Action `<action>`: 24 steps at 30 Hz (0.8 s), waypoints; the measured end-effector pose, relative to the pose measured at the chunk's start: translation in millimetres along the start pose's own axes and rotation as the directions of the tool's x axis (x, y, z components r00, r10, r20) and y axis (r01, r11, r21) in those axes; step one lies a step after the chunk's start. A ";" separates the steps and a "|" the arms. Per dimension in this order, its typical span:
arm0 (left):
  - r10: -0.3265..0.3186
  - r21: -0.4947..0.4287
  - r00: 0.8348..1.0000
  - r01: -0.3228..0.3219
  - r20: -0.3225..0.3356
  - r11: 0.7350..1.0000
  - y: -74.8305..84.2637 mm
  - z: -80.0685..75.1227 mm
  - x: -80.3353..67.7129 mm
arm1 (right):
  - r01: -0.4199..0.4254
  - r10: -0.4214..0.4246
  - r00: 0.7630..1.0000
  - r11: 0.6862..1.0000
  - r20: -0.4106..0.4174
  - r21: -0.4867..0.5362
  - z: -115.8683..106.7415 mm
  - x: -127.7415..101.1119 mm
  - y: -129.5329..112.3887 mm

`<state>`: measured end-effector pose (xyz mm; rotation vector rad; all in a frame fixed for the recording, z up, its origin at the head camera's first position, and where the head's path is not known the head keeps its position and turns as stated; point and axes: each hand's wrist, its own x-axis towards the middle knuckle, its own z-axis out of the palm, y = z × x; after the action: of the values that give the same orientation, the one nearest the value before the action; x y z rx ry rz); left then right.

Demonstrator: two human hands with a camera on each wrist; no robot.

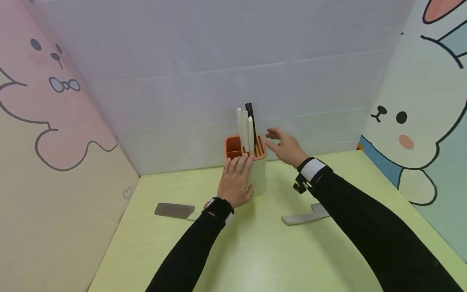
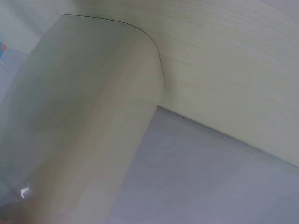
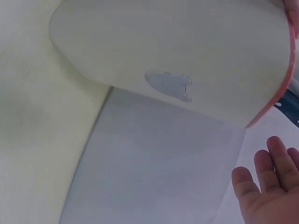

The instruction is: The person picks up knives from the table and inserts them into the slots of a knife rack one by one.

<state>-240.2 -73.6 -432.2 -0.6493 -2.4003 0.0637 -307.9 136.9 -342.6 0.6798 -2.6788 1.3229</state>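
A white knife holder (image 1: 259, 178) with an orange slotted top (image 1: 232, 145) stands at the back of the table, near the wall. Several white-handled knives (image 1: 245, 132) and one with a black handle (image 1: 249, 109) are upright in its slots. My left hand (image 1: 235, 182) rests on the holder's front, fingers extended and fingertips at the orange rim. Just right of the top, my right hand (image 1: 287, 148) is held in the air with its fingers apart, nothing in it. The right wrist view shows that hand (image 3: 275, 196) beside the holder's pale side (image 3: 196, 37).
A cleaver (image 1: 174, 210) lies on the table at left, its pale handle partly behind my left wrist. Another knife (image 1: 300, 219) with a greyish handle lies at right, partly covered by my right forearm. Walls with cartoon animals (image 1: 401, 117) enclose the table (image 1: 270, 259).
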 end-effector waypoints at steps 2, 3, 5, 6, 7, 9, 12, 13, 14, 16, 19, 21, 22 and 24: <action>0.002 0.003 1.000 -0.002 -0.014 1.000 -0.3 0.7 -1.1 | -0.004 0.004 1.000 1.000 0.006 0.020 -11.7 -12.3 6.1; 0.000 0.007 1.000 0.000 -0.018 1.000 -0.5 1.0 -1.7 | -0.003 0.002 1.000 1.000 0.010 0.021 -17.5 -18.5 9.8; -0.004 0.009 1.000 0.004 -0.019 1.000 -0.8 2.1 -3.0 | 0.001 -0.001 1.000 1.000 0.019 0.015 -28.8 -31.8 19.0; -0.006 0.009 1.000 0.006 -0.018 1.000 -0.7 2.4 -3.6 | 0.002 -0.002 1.000 1.000 0.022 0.010 -34.3 -38.7 23.8; -0.008 0.009 1.000 0.008 -0.017 1.000 -0.7 2.9 -4.3 | 0.001 -0.001 1.000 1.000 0.025 -0.001 -39.5 -46.2 28.8; -0.010 0.004 1.000 0.010 -0.013 1.000 -0.4 3.4 -5.5 | -0.002 0.003 1.000 1.000 0.026 -0.021 -48.6 -62.3 38.7; -0.012 0.002 1.000 0.012 -0.004 1.000 0.0 3.2 -6.2 | -0.019 0.020 1.000 0.999 0.024 -0.035 -59.1 -86.8 52.3; -0.015 0.003 1.000 0.015 0.005 1.000 0.2 2.4 -6.1 | -0.024 0.025 0.999 0.999 0.024 -0.038 -61.5 -94.7 55.6; -0.014 0.002 1.000 0.014 0.008 1.000 0.1 1.7 -5.9 | -0.025 0.026 1.000 0.999 0.017 -0.044 -62.6 -101.6 59.2; -0.010 0.006 1.000 0.010 0.006 1.000 -0.8 0.8 -5.4 | -0.026 0.027 1.000 0.998 0.013 -0.060 -61.6 -113.8 65.1; -0.001 0.007 1.000 0.001 0.002 1.000 -2.5 -1.9 -3.7 | 0.014 -0.012 1.000 0.996 0.025 -0.090 -50.2 -127.4 70.2; 0.009 -0.002 1.000 -0.009 -0.003 1.000 -3.5 -4.1 -1.9 | 0.048 -0.042 0.997 0.994 0.061 -0.102 -35.4 -133.7 70.8; 0.013 -0.008 1.000 -0.013 0.002 1.000 -3.5 -6.0 -0.8 | 0.068 -0.059 0.994 0.992 0.089 -0.109 -26.2 -136.3 69.7; 0.024 -0.027 1.000 -0.024 0.007 0.999 -3.3 -9.1 1.6 | 0.102 -0.083 0.985 0.987 0.152 -0.121 -4.6 -139.8 64.2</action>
<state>-237.3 -76.8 -423.3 -0.6915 -2.4046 0.0437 -209.9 223.9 -423.2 0.9077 -2.7767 1.1079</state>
